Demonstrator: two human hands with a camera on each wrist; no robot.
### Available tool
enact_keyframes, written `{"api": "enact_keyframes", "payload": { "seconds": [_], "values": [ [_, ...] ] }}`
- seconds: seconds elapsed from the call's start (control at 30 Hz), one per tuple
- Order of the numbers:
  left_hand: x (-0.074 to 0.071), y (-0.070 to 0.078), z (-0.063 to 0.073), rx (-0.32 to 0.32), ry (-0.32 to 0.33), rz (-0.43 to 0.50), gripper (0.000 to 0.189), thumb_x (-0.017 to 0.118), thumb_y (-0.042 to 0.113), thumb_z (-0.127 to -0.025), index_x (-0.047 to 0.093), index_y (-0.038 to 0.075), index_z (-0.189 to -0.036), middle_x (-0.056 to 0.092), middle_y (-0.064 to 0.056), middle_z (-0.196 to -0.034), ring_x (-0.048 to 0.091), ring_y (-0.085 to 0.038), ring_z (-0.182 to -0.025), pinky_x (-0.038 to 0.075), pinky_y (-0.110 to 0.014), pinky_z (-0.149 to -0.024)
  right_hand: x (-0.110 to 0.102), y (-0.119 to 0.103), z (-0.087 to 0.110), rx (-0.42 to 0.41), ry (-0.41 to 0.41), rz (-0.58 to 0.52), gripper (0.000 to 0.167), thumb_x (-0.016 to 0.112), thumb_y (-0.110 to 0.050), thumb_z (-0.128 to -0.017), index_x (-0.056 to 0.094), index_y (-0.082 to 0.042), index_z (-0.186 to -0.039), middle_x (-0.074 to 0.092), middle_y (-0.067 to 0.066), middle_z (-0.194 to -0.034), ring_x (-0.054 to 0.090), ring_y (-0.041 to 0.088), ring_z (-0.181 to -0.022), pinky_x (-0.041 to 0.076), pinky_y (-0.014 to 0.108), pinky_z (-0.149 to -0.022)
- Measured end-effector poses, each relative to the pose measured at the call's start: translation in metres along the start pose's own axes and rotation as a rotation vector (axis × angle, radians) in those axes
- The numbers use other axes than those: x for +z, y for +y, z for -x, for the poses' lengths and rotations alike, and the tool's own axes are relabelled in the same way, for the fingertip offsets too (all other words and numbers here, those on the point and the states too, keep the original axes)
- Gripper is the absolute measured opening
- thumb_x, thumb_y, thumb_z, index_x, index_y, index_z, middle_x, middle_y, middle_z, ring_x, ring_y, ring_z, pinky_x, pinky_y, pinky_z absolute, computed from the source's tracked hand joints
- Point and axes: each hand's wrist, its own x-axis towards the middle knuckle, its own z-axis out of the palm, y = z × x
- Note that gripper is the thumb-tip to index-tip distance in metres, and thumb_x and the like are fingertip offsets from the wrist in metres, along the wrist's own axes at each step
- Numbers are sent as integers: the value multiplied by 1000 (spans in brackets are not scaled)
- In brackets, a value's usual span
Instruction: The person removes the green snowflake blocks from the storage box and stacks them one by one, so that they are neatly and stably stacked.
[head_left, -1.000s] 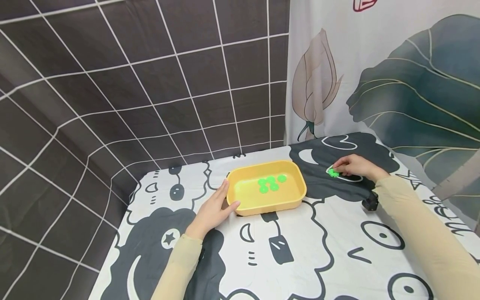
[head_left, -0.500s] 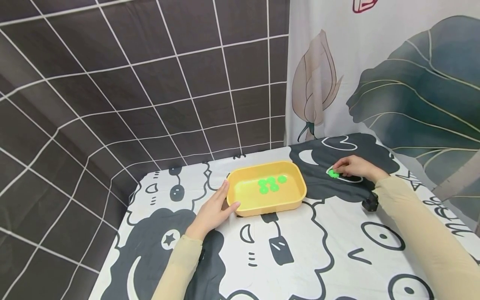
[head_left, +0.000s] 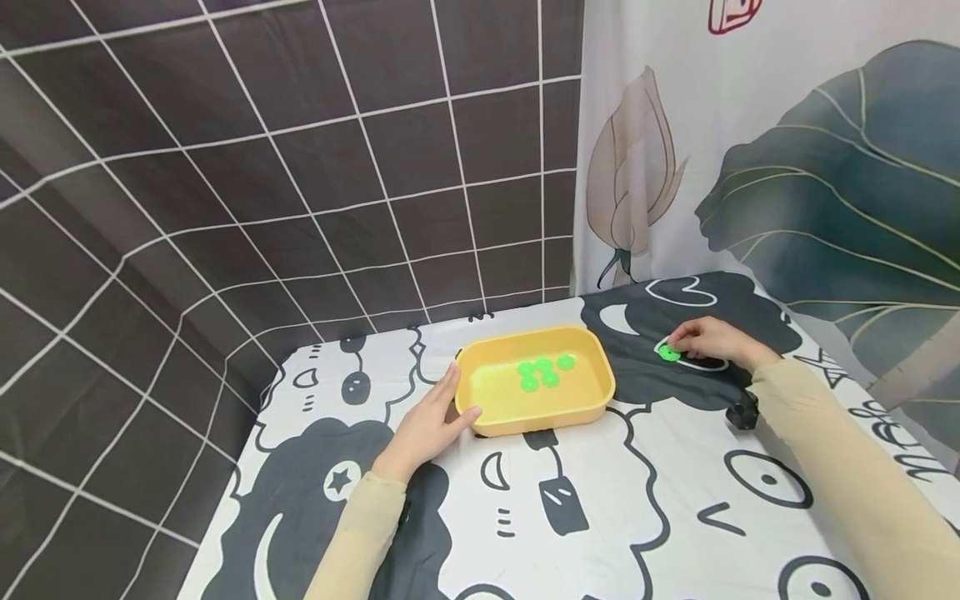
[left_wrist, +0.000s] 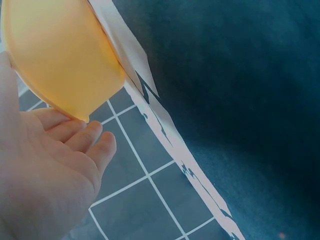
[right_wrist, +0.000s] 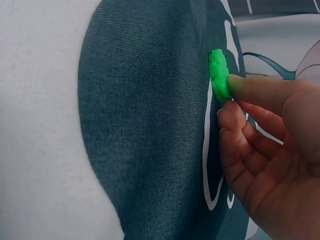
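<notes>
Right hand (head_left: 714, 339): grip pinches the green disc (head_left: 668, 354) by its edge. Yellow tray (head_left: 543, 421) lies leftward — left hand (head_left: 426, 428), fingers relaxed, touches its left end.

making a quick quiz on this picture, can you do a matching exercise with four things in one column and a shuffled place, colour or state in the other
1. tray
2. left hand
3. right hand
4. five green pieces

a. inside the tray
b. at a lone green piece
c. yellow
d. against the tray's left end

Pairs: 1-c, 2-d, 3-b, 4-a
</notes>
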Motion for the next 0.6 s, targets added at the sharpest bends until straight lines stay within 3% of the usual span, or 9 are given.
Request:
{"api": "enact_keyframes", "payload": {
  "seconds": [0.6],
  "values": [
    [-1, 0, 0, 9, -3, 8, 91, 45, 72, -96, 20, 13, -161, 15, 4, -166, 25, -25, -151, 27, -42, -120, -5, -1, 3, -5, -34, -14, 32, 60, -17, -101, 63, 11, -116, 67, 12, -100, 61, 21, -85, 53, 33, -71]
  ]
}}
